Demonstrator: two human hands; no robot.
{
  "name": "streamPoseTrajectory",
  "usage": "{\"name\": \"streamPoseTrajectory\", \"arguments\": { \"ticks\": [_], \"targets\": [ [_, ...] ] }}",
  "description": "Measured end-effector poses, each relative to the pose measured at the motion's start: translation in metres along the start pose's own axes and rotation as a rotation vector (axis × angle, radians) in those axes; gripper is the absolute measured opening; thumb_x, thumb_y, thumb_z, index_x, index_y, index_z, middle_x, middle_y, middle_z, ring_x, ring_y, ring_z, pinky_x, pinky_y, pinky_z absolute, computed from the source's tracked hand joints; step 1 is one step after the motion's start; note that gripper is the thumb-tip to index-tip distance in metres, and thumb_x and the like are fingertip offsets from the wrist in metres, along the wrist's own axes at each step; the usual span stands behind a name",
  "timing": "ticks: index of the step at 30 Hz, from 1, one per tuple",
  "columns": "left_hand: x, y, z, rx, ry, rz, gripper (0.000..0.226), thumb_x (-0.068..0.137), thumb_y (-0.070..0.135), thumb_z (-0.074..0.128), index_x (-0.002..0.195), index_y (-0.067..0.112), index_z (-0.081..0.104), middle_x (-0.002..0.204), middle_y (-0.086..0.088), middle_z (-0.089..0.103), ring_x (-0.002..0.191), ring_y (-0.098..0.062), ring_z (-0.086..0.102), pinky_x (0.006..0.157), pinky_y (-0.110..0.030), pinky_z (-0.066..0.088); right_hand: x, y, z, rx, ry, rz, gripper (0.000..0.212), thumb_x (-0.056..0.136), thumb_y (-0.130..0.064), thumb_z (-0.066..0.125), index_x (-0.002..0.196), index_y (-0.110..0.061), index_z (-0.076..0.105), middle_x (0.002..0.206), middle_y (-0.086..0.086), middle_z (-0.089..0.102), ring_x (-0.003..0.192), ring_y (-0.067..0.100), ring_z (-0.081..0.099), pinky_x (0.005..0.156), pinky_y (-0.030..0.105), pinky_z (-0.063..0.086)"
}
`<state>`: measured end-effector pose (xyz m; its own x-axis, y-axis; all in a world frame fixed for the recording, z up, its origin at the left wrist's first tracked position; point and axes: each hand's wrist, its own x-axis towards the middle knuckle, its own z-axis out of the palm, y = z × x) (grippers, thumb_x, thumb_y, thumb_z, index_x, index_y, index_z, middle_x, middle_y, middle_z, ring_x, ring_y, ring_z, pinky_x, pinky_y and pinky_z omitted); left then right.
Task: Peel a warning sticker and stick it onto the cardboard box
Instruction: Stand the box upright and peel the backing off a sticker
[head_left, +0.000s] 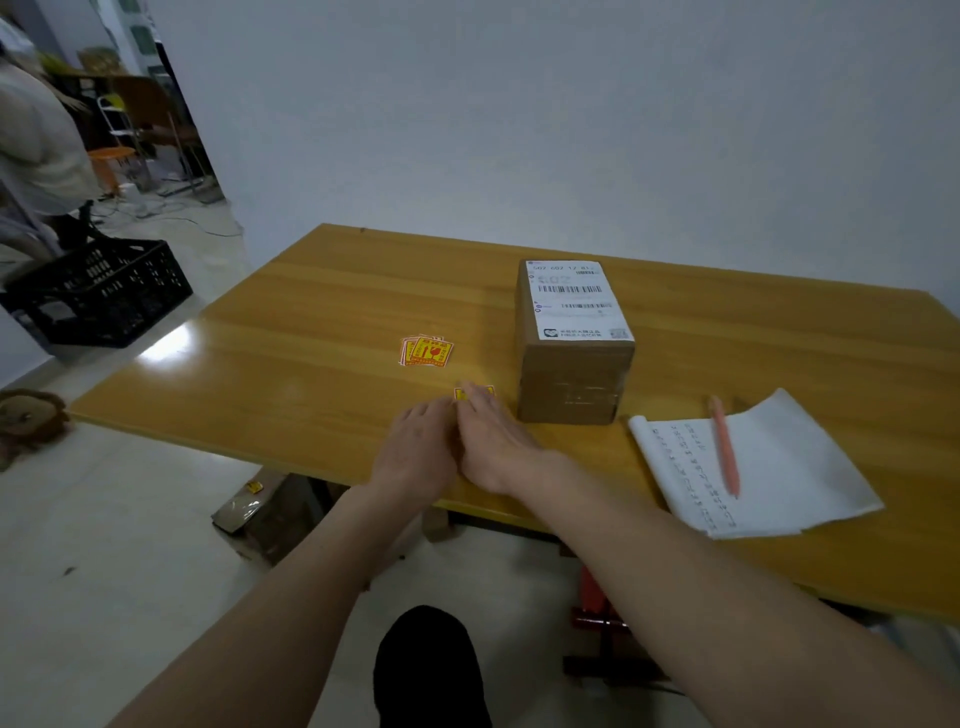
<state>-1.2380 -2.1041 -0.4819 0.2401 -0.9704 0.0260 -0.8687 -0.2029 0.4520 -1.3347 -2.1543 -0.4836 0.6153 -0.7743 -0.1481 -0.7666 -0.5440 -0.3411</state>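
Note:
A brown cardboard box (571, 374) with a white shipping label on top stands on the wooden table (311, 322). A small stack of yellow-and-red warning stickers (426, 352) lies to its left. One more warning sticker (485, 391) lies nearer the front edge, mostly hidden under my fingertips. My left hand (415, 452) and my right hand (493, 441) rest side by side on the table, both with fingertips at this sticker. Whether either hand pinches it is hidden.
An open notebook (779, 478) with a pink pen (726, 449) on it lies right of the box. A black crate (104, 291) and a person stand on the floor at far left. A plush toy (31, 421) and cardboard scraps (260, 512) lie below the table edge.

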Motion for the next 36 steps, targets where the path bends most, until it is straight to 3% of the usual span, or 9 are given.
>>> {"name": "streamPoseTrajectory", "arguments": {
  "ticks": [2,5,15,19,23,26,30,32,36],
  "targets": [
    [-0.007,-0.006,0.001,0.004,0.002,-0.006,0.051,0.093,0.006,0.039,0.143,0.013,0.032,0.146,-0.008,0.041,0.135,-0.026,0.032,0.111,-0.034,0.025,0.014,0.006,0.000,-0.048,-0.049,0.083,0.068,0.096,-0.029,0.044,0.151,-0.006,0.010,0.162,0.009,-0.004,0.149,0.024,-0.004,0.119,0.037,0.009],
    [-0.012,-0.011,0.004,-0.006,0.009,0.001,0.048,0.094,0.006,0.039,0.141,0.012,0.035,0.144,-0.009,0.043,0.134,-0.027,0.034,0.112,-0.036,0.026,0.014,0.017,0.002,-0.135,-0.057,0.102,0.076,0.094,-0.051,0.038,0.151,-0.009,0.011,0.162,0.009,0.004,0.149,0.024,0.001,0.120,0.037,0.008],
    [-0.014,0.019,0.011,-0.083,-0.049,-0.034,0.066,0.089,0.003,0.046,0.148,0.012,0.017,0.146,-0.009,0.041,0.132,-0.027,0.034,0.109,-0.037,0.032,-0.058,0.039,0.016,-0.167,0.097,-0.214,0.070,0.093,-0.052,0.040,0.148,-0.009,0.027,0.159,0.005,0.021,0.147,0.017,0.014,0.119,0.030,0.013],
    [-0.016,0.025,0.013,-0.120,-0.052,-0.021,0.069,0.087,-0.005,0.042,0.147,0.017,0.017,0.145,-0.004,0.045,0.130,-0.025,0.038,0.104,-0.037,0.035,-0.073,0.050,0.025,-0.143,0.179,-0.298,0.048,0.089,-0.034,0.058,0.129,-0.009,0.052,0.142,0.006,0.049,0.134,0.021,0.040,0.109,0.034,0.036],
    [-0.024,0.031,0.013,-0.191,-0.058,0.015,0.062,0.090,0.001,0.045,0.146,0.017,0.024,0.139,-0.004,0.051,0.127,-0.026,0.046,0.103,-0.038,0.038,-0.088,0.049,0.031,-0.074,0.312,-0.303,0.015,0.082,-0.011,0.062,0.096,-0.008,0.067,0.099,0.007,0.068,0.096,0.025,0.061,0.076,0.039,0.053],
    [-0.029,0.035,0.015,-0.351,-0.054,-0.013,0.048,0.094,0.000,0.039,0.140,0.015,0.037,0.131,-0.006,0.058,0.119,-0.023,0.053,0.099,-0.036,0.043,-0.093,0.047,0.014,0.254,0.343,-0.106,0.010,0.088,-0.014,0.060,0.086,-0.010,0.069,0.087,0.005,0.070,0.084,0.022,0.062,0.073,0.038,0.051],
    [-0.041,0.056,0.010,-0.938,-0.120,-0.216,0.025,0.096,0.009,0.046,0.119,0.009,0.058,0.105,-0.005,0.067,0.085,-0.013,0.064,0.072,-0.019,0.053,-0.099,0.057,-0.017,0.862,0.369,0.210,0.013,0.082,-0.012,0.070,0.073,-0.020,0.064,0.077,0.002,0.067,0.074,0.016,0.062,0.069,0.029,0.049],
    [-0.048,0.065,0.011,-1.077,-0.159,-0.223,0.021,0.094,0.018,0.054,0.111,0.009,0.062,0.096,-0.003,0.068,0.084,-0.014,0.066,0.075,-0.026,0.056,-0.106,0.058,-0.025,0.997,0.413,0.236,0.014,0.080,-0.009,0.072,0.071,-0.017,0.064,0.074,0.003,0.067,0.071,0.015,0.061,0.066,0.026,0.047],
    [-0.058,0.080,0.021,-1.155,-0.134,-0.152,0.012,0.082,0.008,0.070,0.094,0.008,0.072,0.086,-0.006,0.074,0.079,-0.015,0.071,0.074,-0.025,0.059,-0.114,0.057,-0.032,1.121,0.475,0.256,0.007,0.079,-0.011,0.072,0.077,-0.005,0.068,0.077,0.011,0.067,0.073,0.016,0.060,0.067,0.029,0.048]
  ]
}}
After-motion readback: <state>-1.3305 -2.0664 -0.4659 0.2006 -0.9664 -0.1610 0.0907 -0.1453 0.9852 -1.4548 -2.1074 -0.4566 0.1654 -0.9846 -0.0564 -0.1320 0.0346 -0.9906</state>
